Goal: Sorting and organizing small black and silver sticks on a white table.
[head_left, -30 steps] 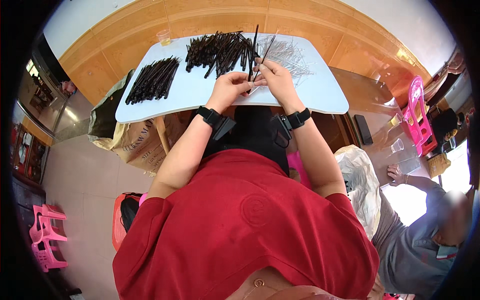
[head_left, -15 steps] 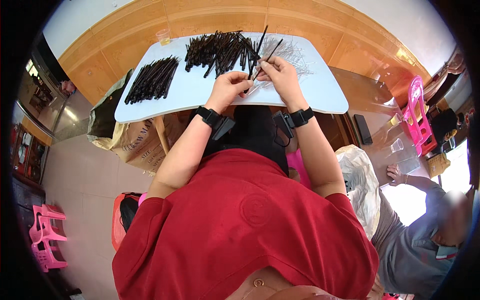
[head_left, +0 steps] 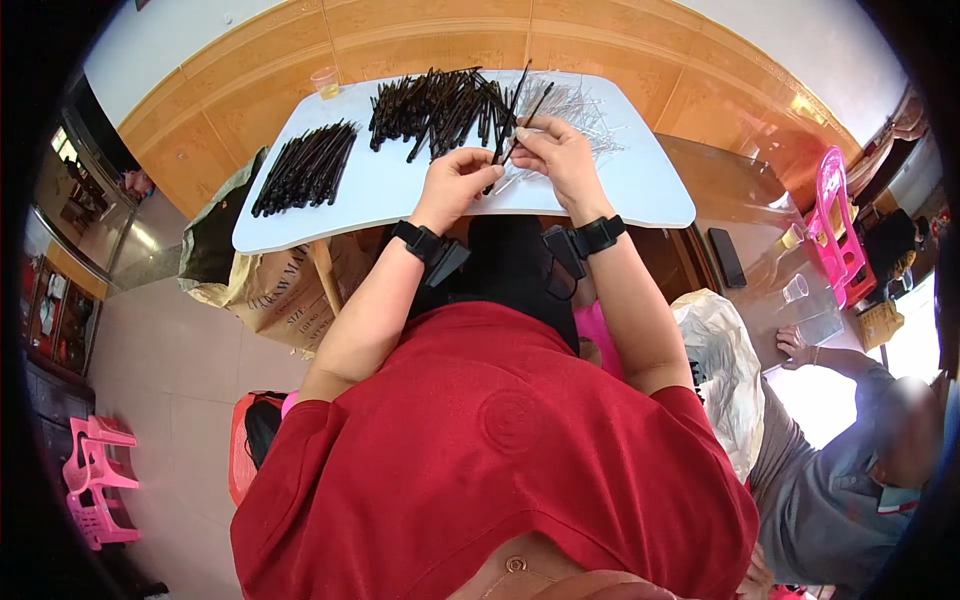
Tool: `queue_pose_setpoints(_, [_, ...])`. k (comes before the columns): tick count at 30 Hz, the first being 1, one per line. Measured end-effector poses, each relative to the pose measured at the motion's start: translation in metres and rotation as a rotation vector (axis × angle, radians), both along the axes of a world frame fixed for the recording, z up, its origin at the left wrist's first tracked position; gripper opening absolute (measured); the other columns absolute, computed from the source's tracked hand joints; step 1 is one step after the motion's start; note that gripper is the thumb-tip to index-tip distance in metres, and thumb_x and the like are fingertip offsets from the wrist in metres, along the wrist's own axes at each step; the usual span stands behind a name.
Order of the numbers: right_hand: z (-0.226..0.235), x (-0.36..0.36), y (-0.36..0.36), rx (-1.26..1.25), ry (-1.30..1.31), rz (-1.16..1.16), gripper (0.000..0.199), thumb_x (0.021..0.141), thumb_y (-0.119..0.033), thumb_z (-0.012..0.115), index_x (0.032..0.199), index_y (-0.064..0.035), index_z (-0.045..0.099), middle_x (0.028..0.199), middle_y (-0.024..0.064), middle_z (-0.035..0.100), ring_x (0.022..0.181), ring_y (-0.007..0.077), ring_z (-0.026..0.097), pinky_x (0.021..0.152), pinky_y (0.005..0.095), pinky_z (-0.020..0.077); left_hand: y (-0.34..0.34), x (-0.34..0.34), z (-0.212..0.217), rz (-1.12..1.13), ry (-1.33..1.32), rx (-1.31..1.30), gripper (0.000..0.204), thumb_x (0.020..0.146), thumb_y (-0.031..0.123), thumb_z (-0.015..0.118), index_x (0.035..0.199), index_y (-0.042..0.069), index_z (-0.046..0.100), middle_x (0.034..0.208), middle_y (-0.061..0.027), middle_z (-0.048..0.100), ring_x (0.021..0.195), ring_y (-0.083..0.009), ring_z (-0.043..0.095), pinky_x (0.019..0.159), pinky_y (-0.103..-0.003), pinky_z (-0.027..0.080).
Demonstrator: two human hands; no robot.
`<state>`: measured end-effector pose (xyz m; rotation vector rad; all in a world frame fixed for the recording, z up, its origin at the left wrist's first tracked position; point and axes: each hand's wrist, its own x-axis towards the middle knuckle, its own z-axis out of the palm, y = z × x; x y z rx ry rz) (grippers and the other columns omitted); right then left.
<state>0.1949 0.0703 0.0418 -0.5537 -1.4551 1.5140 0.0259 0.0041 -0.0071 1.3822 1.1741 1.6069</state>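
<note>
My left hand (head_left: 458, 182) is pinched round the lower end of a thin black stick (head_left: 519, 88), just above the table's near edge. A second slim black stick (head_left: 543, 98) slants up from between the fingertips of my right hand (head_left: 556, 158). The two hands are close together, and the sticks converge towards the lower ends. My fingers partly cover where they meet, so I cannot tell whether they are joined. Behind my hands lies a loose heap of black sticks (head_left: 425, 108). A heap of thin clear strips (head_left: 580, 105) is spread beyond my right hand.
A neater row of black sticks (head_left: 305, 168) lies at the left of the white table (head_left: 375, 200). A plastic cup (head_left: 325, 84) stands at its far left corner. Paper sacks (head_left: 285, 295) sit below. On the brown table at right are a phone (head_left: 727, 257) and a seated person's hand (head_left: 795, 345).
The upper tips of the held sticks have dropped slightly and shifted left, with the right one more upright. Both hands keep nearly the same place and grip.
</note>
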Motion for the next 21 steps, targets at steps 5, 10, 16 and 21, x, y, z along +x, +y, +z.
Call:
queue_pose_setpoints(5, [-0.0007, 0.0016, 0.0004, 0.021, 0.016, -0.004, 0.022, 0.090, -0.013, 0.062, 0.104, 0.0045, 0.062, 0.087, 0.0093, 0.066, 0.074, 0.0132, 0.064, 0.067, 0.0245, 0.0560, -0.0011, 0.0013, 0.0015, 0.023, 0.047, -0.030, 0.024, 0.078, 0.015, 0.076, 0.097, 0.002, 0.068, 0.077, 0.0014, 0.064, 0.063, -0.0054, 0.053, 0.051, -0.021, 0.041])
queue_pose_setpoints(10, [0.0008, 0.0023, 0.0008, 0.061, -0.019, 0.016, 0.019, 0.091, -0.014, 0.063, 0.099, 0.0031, 0.062, 0.085, 0.0077, 0.065, 0.074, 0.0127, 0.064, 0.067, 0.0247, 0.0559, -0.0020, 0.0025, 0.0035, 0.046, 0.040, -0.059, 0.023, 0.078, 0.014, 0.076, 0.096, 0.002, 0.069, 0.077, 0.0014, 0.064, 0.063, -0.0054, 0.052, 0.052, -0.021, 0.040])
queue_pose_setpoints(16, [0.0019, -0.0009, -0.0031, 0.063, 0.006, 0.015, 0.019, 0.088, -0.011, 0.064, 0.097, 0.0058, 0.062, 0.083, 0.0087, 0.065, 0.071, 0.0129, 0.063, 0.065, 0.0242, 0.0554, 0.0009, 0.0000, 0.0022, -0.019, 0.002, 0.014, 0.018, 0.082, 0.013, 0.072, 0.094, 0.001, 0.066, 0.077, 0.0012, 0.063, 0.065, -0.0055, 0.053, 0.057, -0.020, 0.042])
queue_pose_setpoints(21, [0.0030, -0.0017, -0.0066, 0.052, 0.006, 0.021, 0.021, 0.088, -0.012, 0.064, 0.097, 0.0060, 0.062, 0.084, 0.0088, 0.065, 0.072, 0.0135, 0.064, 0.065, 0.0249, 0.0556, 0.0018, -0.0030, 0.0027, -0.070, -0.138, 0.013, 0.014, 0.087, 0.013, 0.066, 0.093, 0.001, 0.062, 0.077, 0.0005, 0.061, 0.067, -0.0067, 0.055, 0.060, -0.021, 0.044])
